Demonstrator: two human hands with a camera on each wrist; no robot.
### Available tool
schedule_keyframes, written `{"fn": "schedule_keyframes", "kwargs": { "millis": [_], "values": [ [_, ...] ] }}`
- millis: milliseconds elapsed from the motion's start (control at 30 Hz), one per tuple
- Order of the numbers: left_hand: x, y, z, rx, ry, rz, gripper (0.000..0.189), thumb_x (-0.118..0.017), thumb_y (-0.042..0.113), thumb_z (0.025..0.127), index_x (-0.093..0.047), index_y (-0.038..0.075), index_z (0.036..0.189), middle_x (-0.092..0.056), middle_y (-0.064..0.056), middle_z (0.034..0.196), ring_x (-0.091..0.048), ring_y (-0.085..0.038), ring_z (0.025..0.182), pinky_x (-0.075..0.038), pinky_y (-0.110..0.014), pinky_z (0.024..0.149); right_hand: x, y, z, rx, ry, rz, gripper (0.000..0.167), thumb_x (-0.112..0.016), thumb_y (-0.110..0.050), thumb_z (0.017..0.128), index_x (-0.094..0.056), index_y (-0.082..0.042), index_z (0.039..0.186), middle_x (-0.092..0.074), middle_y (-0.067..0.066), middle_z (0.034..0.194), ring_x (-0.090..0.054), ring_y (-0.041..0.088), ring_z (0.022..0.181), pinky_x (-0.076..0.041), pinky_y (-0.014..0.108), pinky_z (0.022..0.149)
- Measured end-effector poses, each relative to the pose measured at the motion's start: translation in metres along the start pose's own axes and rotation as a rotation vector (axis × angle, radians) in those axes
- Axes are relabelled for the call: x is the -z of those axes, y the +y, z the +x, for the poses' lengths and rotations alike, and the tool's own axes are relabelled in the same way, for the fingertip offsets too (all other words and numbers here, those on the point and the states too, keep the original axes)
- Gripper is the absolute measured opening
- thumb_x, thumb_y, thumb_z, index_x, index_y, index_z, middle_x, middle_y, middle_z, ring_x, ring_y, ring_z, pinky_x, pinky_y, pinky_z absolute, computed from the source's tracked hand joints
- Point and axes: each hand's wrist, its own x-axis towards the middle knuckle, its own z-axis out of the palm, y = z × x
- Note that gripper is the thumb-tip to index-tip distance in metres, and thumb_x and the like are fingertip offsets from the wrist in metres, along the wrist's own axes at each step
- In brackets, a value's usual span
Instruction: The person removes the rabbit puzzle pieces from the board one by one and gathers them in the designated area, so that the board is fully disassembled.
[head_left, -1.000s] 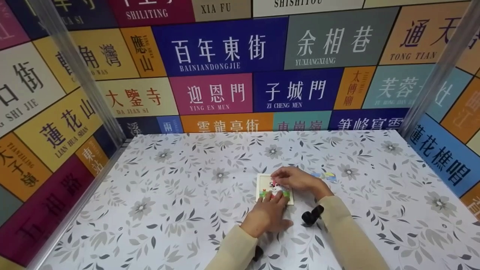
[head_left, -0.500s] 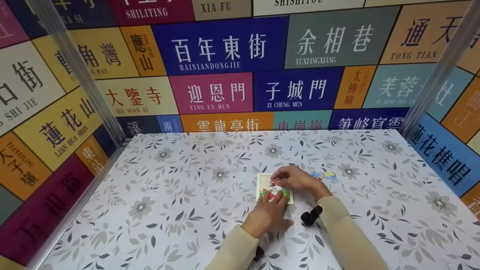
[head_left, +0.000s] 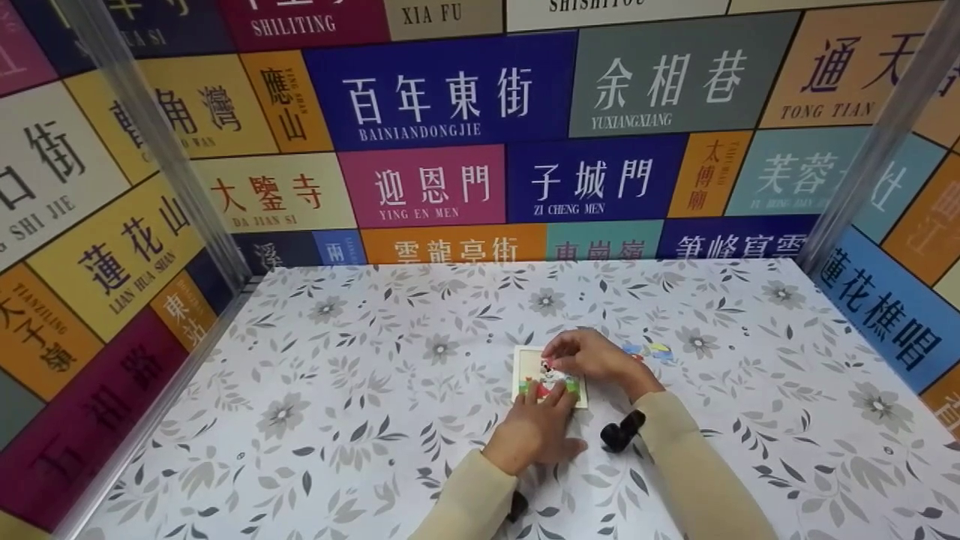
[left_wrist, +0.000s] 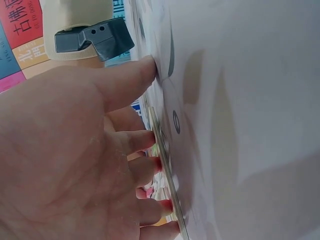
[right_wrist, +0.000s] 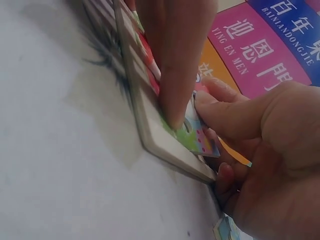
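Observation:
A small square jigsaw puzzle board (head_left: 517, 379) with a pale raised rim lies on the table, showing a white and red cartoon animal over green. My left hand (head_left: 534, 433) rests its fingertips on the lower part of the picture; in the left wrist view those fingers (left_wrist: 145, 170) press down inside the rim, with the thumb off the board. From the right side, my right hand (head_left: 592, 358) pinches a jigsaw piece (right_wrist: 204, 142) between thumb and fingers. That piece is tilted, partly raised above the board's corner. The upper left of the board shows bare backing.
Loose blue and yellow puzzle pieces (head_left: 658, 352) lie right of the board, partly behind my right wrist. A flower-print cloth (head_left: 360, 337) covers the table. Colourful sign-covered walls (head_left: 442, 90) and clear corner posts (head_left: 870, 142) enclose it. A black device (head_left: 622, 433) sits at my right wrist.
The right hand shifts very slightly with the piece, and a bit more of the loose pieces shows beside its wrist. My left hand stays pressed on the board.

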Motion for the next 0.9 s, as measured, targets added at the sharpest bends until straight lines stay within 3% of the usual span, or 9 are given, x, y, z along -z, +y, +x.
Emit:
{"fn": "schedule_keyframes", "kwargs": {
  "millis": [300,400,533,700,900],
  "values": [
    [0.000,0.000,0.000,0.003,-0.014,-0.009,0.076,-0.059,0.058,0.094,-0.032,0.026,0.157,-0.027,0.005,0.167,-0.023,-0.032,0.155,-0.030,-0.043,0.123,0.000,-0.001,-0.001,-0.012,-0.013,0.014,0.024,-0.062,-0.009,0.098,-0.073,-0.008,0.119,-0.073,0.013,0.118,-0.065,0.018,0.103,-0.051,0.031,0.090],
    [0.000,0.001,-0.001,-0.001,-0.003,-0.005,0.075,-0.060,0.057,0.093,-0.034,0.025,0.156,-0.028,0.006,0.166,-0.024,-0.033,0.154,-0.031,-0.044,0.122,0.000,-0.001,0.000,0.013,-0.032,0.012,0.021,-0.065,-0.012,0.097,-0.075,-0.006,0.115,-0.075,0.012,0.112,-0.066,0.014,0.098,-0.052,0.030,0.088],
    [-0.001,0.000,0.000,-0.003,0.010,-0.011,0.074,-0.061,0.056,0.093,-0.035,0.026,0.156,-0.030,0.006,0.165,-0.025,-0.033,0.154,-0.032,-0.044,0.122,-0.001,-0.002,0.001,0.017,-0.029,0.027,0.019,-0.066,-0.011,0.096,-0.075,-0.004,0.111,-0.076,0.013,0.107,-0.061,0.009,0.084,-0.048,0.024,0.075],
    [-0.001,0.000,0.000,0.000,-0.005,-0.021,0.074,-0.060,0.056,0.093,-0.034,0.026,0.156,-0.028,0.006,0.166,-0.023,-0.034,0.154,-0.031,-0.045,0.122,-0.003,-0.006,0.003,-0.075,0.004,0.045,0.022,-0.069,-0.012,0.094,-0.074,-0.004,0.115,-0.075,0.011,0.109,-0.059,0.009,0.082,-0.046,0.021,0.072],
    [-0.001,0.000,0.000,-0.003,0.000,-0.023,0.075,-0.061,0.056,0.093,-0.034,0.025,0.156,-0.029,0.006,0.166,-0.024,-0.034,0.154,-0.031,-0.044,0.123,-0.003,-0.010,0.004,-0.163,0.053,0.029,0.017,-0.073,-0.015,0.092,-0.076,-0.007,0.106,-0.075,0.006,0.103,-0.059,0.012,0.087,-0.046,0.023,0.075]
  ]
}}
